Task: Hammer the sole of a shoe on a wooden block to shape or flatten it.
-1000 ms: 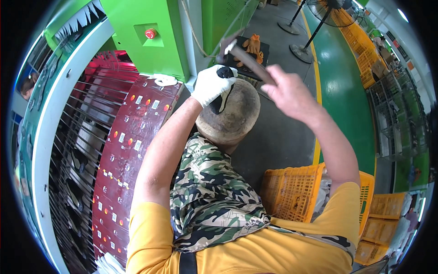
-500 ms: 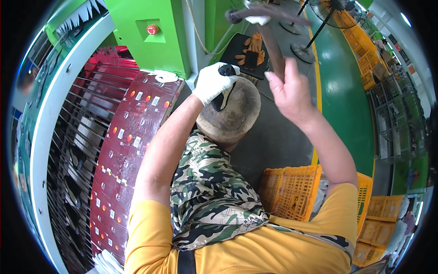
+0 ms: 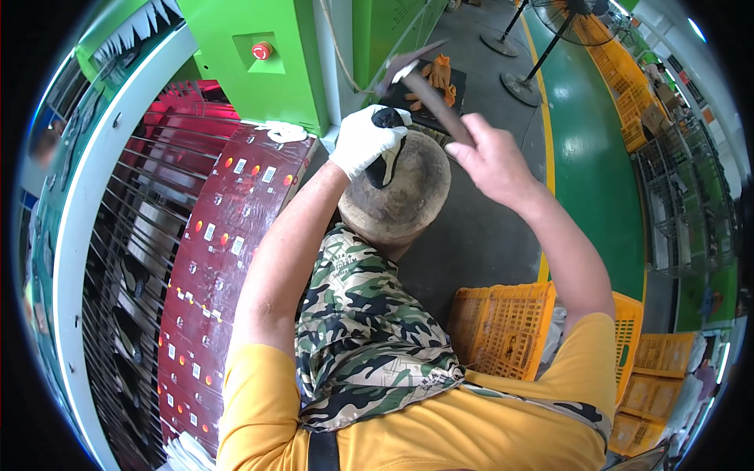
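My left hand [image 3: 363, 143], in a white glove, is closed around a black shoe upper with a pale edge [image 3: 382, 170]. Its narrow end rests over the worn round top of a wooden block [image 3: 418, 192], and the gloved fingers hide part of it. My bare right hand [image 3: 496, 166] grips the dark handle of a hammer [image 3: 441, 108]. The hammer's head is raised beyond the shoe upper, apart from it, and slightly blurred.
To the left, a maroon-covered surface [image 3: 216, 251] runs beside a metal-rod conveyor [image 3: 126, 235] carrying several black shoe pieces. A green machine [image 3: 290, 71] stands ahead. Orange gloves [image 3: 440, 74] lie on a black stool. Yellow crates [image 3: 503, 330] and a floor fan [image 3: 569, 20] are at right.
The hammer has come down and toward the left, its head now nearer the shoe upper. My right hand has dropped slightly; my left hand keeps its hold nearly in place.
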A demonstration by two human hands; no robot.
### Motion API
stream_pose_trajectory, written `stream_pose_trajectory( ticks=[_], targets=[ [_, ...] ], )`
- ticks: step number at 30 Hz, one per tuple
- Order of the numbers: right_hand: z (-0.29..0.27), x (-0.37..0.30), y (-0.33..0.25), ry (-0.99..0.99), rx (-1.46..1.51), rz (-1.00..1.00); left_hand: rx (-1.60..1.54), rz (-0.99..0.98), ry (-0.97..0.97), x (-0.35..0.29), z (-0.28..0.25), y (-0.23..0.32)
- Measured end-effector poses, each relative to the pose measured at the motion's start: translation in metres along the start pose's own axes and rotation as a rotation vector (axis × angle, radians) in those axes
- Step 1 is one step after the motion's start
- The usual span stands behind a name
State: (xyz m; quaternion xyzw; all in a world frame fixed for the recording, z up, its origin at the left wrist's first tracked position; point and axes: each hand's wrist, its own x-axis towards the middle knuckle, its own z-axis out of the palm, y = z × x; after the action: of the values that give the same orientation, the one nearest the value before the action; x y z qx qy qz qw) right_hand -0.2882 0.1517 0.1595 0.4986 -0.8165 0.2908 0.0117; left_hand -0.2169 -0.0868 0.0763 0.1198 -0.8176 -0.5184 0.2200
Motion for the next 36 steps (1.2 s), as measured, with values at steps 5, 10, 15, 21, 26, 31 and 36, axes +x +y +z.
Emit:
stream_pose_trajectory(
  ticks=[5, 10, 15, 21, 26, 31, 36],
  targets=[
    [0.035, -0.012, 0.018, 0.330, 0.417, 0.020, -0.092, 0.048, 0.009, -0.002, 0.003, -0.001],
    [0.016, -0.006, 0.006, 0.037, 0.311, 0.086, -0.141, 0.082, 0.040, -0.001, -0.006, -0.011],
    [0.038, -0.012, 0.026, 0.181, 0.363, 0.140, -0.199, 0.045, -0.001, -0.002, -0.003, -0.012],
    [0.041, -0.010, 0.014, 0.203, 0.608, 0.215, -0.297, 0.045, 0.076, -0.008, -0.009, -0.016],
    [0.038, 0.004, 0.018, -0.047, 0.250, 0.129, -0.247, 0.035, 0.086, -0.011, -0.014, -0.019],
    [0.046, -0.004, 0.014, 0.245, 0.357, 0.129, -0.292, 0.062, 0.082, -0.006, -0.013, -0.017],
    [0.025, 0.000, -0.006, 0.111, 0.122, -0.057, -0.189, 0.045, 0.116, -0.008, -0.018, -0.017]
  ],
)
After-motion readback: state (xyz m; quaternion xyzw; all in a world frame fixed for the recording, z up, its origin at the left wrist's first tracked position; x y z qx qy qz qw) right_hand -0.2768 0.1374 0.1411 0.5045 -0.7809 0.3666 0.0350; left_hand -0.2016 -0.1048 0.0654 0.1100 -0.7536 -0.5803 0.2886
